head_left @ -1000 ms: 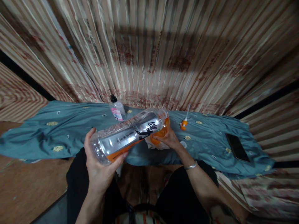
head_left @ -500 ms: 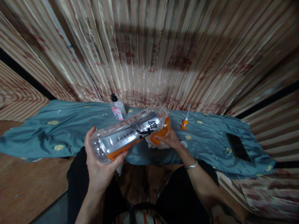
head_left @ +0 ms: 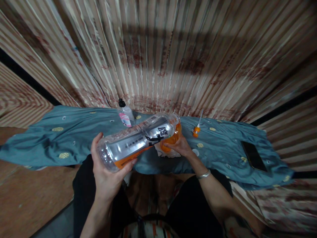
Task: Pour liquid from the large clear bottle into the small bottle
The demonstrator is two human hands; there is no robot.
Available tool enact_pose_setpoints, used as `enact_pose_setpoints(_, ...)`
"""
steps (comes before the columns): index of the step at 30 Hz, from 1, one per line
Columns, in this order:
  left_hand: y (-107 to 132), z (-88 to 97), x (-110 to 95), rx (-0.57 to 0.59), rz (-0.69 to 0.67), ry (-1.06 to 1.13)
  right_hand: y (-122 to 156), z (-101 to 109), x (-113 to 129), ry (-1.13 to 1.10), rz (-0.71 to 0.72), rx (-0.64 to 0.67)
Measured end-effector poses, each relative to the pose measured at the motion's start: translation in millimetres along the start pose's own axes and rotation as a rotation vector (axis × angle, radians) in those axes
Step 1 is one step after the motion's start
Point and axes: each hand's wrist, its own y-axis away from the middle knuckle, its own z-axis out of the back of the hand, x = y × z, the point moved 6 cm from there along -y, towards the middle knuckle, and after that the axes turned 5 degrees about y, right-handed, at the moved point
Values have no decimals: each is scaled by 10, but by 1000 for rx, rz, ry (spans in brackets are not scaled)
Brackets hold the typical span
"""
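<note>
Left hand [head_left: 106,175]: I grip the clear bottle [head_left: 138,142] by its base.
Right hand [head_left: 182,147]: I grip the orange bottle [head_left: 174,136].
Clear bottle: long axis points rightward at the orange bottle.

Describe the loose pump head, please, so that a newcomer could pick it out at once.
A teal cloth with yellow prints runs along the foot of the striped backdrop. On it, right of the right hand and left of the black smartphone, rests the pump head. Unlike its neighbours, it joins an orange top to a thin, pale, exposed tube.
</note>
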Motion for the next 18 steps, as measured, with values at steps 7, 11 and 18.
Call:
enact_pose_setpoints(7,3,15,0,-8,-7,-12,0,-28,34,-56,-18,45)
enact_pose_setpoints(11,9,-16,-48,-7,-20,-22,4,-18,16,-17,-17,29)
enact_pose_setpoints(18,24,-18,-34,-29,-9,-34,17,25,24,29,-16,31)
